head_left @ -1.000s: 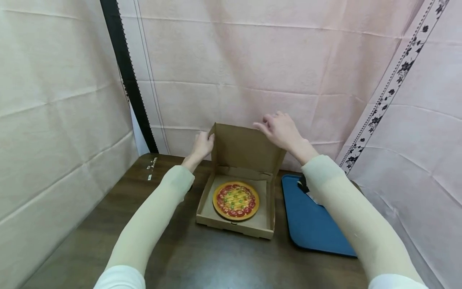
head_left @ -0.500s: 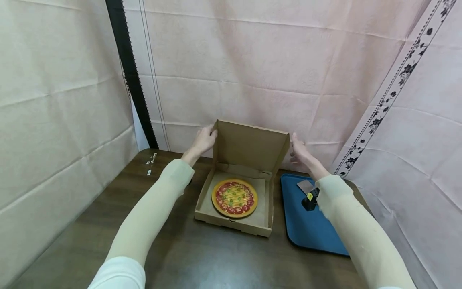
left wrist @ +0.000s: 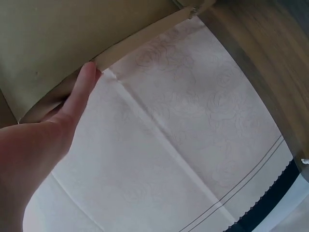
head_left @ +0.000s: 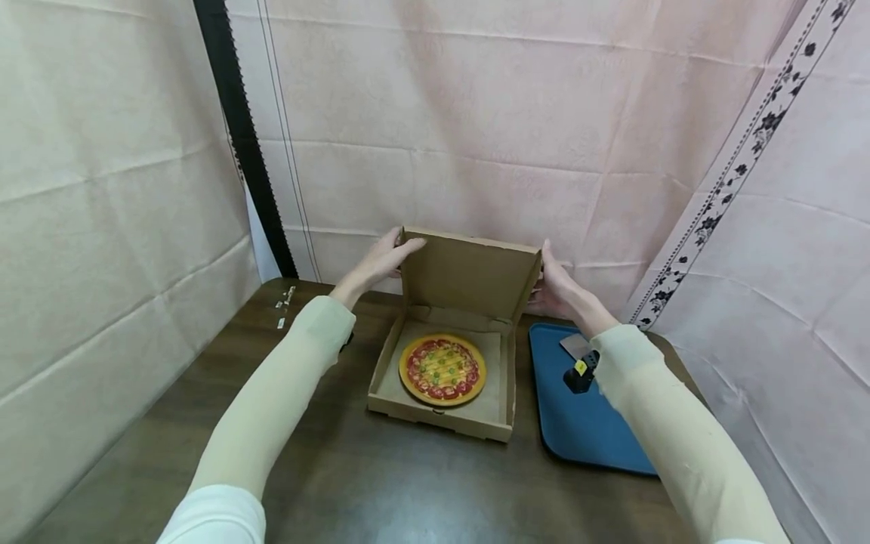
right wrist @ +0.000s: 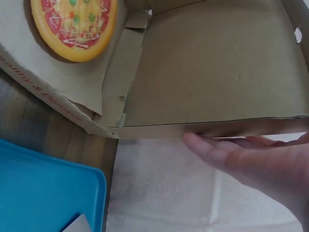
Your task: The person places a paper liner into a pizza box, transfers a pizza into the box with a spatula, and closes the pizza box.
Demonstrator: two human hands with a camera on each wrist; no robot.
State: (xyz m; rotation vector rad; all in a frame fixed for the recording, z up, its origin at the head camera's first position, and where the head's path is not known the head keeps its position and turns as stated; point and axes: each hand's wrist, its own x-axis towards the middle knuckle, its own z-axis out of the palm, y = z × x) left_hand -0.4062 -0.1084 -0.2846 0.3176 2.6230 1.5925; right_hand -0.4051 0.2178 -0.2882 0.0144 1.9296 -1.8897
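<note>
An open cardboard pizza box (head_left: 440,421) sits on the table with its lid (head_left: 472,276) raised at the back. Inside the tray part lies a small round pizza (head_left: 442,370) with red, yellow and green topping. My left hand (head_left: 381,261) holds the lid at its upper left corner, thumb over the inner side and fingers behind. On the opposite side, my right hand (head_left: 560,291) rests its extended fingers against the outside of the lid's side flap (right wrist: 159,131); part of these fingers is hidden behind the flap.
Right of the box lies a blue tray (head_left: 591,434), partly under my right forearm. It bears a black object with a yellow mark (head_left: 581,370) and a flat grey piece (head_left: 576,346). Cloth curtains (head_left: 476,113) stand close behind the table. Small scraps (head_left: 285,298) lie at back left.
My right hand has come down from above the lid's top edge to its right side. My left thumb has moved over onto the lid's inner face. Box and pizza stay in place.
</note>
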